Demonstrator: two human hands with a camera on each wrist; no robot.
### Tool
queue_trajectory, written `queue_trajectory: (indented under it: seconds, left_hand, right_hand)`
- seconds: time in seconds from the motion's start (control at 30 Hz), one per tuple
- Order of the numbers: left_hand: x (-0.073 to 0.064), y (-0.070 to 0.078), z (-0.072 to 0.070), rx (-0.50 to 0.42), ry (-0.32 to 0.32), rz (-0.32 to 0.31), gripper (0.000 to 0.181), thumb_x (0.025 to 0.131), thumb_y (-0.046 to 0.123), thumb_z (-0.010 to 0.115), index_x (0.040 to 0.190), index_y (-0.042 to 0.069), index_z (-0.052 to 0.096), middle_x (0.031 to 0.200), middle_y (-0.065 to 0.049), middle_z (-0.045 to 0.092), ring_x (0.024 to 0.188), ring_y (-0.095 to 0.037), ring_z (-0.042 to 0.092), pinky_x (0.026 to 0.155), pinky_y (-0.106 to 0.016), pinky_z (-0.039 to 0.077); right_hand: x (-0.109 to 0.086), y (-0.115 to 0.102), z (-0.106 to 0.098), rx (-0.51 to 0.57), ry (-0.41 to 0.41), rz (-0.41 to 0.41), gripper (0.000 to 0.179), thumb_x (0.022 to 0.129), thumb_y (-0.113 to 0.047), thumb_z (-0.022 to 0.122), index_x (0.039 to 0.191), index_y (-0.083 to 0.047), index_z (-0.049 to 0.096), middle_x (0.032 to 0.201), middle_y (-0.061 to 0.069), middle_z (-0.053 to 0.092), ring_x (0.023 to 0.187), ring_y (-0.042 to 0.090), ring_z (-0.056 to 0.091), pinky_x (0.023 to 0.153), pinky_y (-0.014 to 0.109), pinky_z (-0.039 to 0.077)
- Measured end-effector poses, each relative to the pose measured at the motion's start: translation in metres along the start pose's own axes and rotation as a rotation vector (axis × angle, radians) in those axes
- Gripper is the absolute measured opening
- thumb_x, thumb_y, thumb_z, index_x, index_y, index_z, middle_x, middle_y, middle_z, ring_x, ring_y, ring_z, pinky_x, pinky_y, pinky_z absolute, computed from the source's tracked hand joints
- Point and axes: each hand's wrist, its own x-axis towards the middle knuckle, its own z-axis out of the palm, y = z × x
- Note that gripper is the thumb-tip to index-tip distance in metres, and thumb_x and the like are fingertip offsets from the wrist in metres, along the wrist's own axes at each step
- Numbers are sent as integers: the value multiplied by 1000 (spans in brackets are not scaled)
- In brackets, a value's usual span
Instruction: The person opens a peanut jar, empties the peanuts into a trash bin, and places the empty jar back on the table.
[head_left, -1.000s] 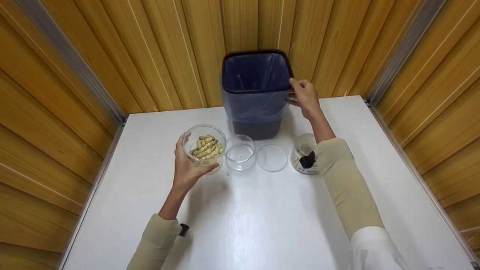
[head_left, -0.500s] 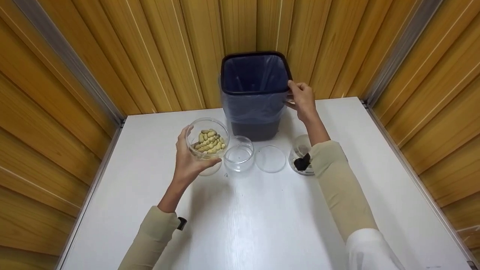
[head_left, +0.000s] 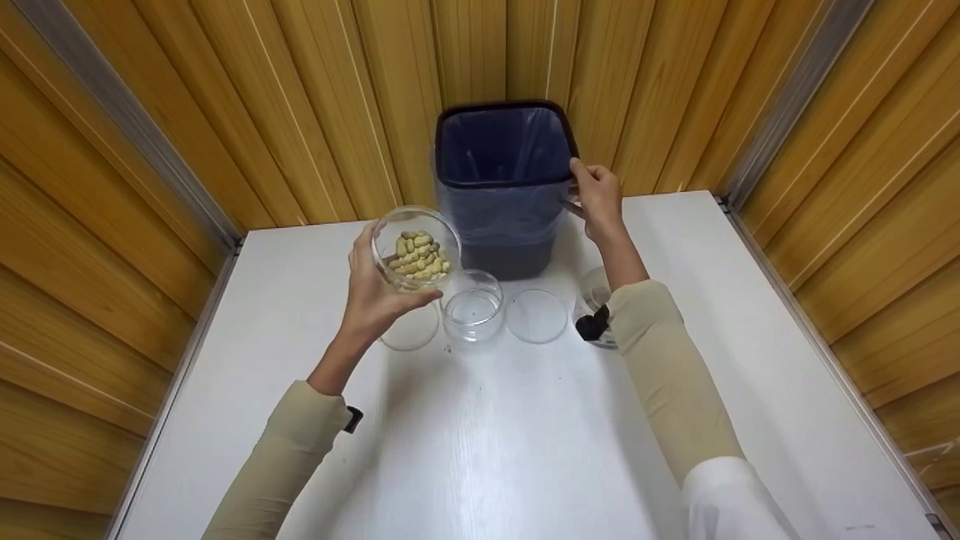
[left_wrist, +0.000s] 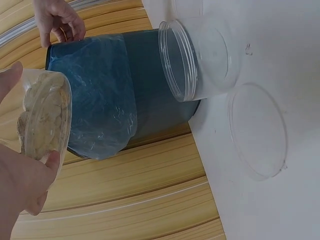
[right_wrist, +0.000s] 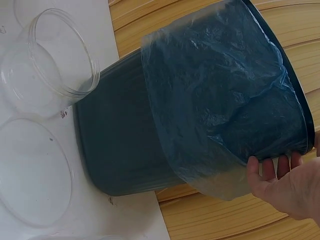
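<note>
Fingers and thumb of the left hand [head_left: 370,296] are clamped round a raised clear jar [head_left: 420,217] of peanuts [head_left: 420,257], with the bin [head_left: 506,259], its long axis upright, ahead and to their right, its rim [head_left: 502,184] gripped by the nearer right hand [head_left: 600,199].

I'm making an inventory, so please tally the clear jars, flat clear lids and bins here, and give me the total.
Clear jars: 3, one held in the left hand, one partly behind the right sleeve
Flat clear lids: 2
Bin: 1
Total: 6
</note>
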Motion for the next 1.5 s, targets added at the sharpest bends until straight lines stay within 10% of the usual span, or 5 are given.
queue_trajectory:
  seconds: [0.7, 1.5]
  left_hand:
    - [55, 43, -2, 112, -97, 181, 125, 54, 27, 102, 154, 3, 30, 154, -16, 36, 141, -33, 26, 113, -50, 31]
    - [95, 75, 2, 153, -101, 167, 127, 52, 27, 103, 154, 7, 30, 155, -13, 36, 141, -30, 26, 114, -41, 33]
  right_hand:
    - [-5, -2, 5, 54, -16, 18, 24, 101, -30, 62, 95, -8, 55, 93, 8, 54, 86, 21, 55, 100, 45, 53]
    - [-5, -3, 0, 26, -25, 54, 30, 102, -32, 60, 90, -5, 56, 89, 7, 56, 87, 22, 58, 95, 44, 54]
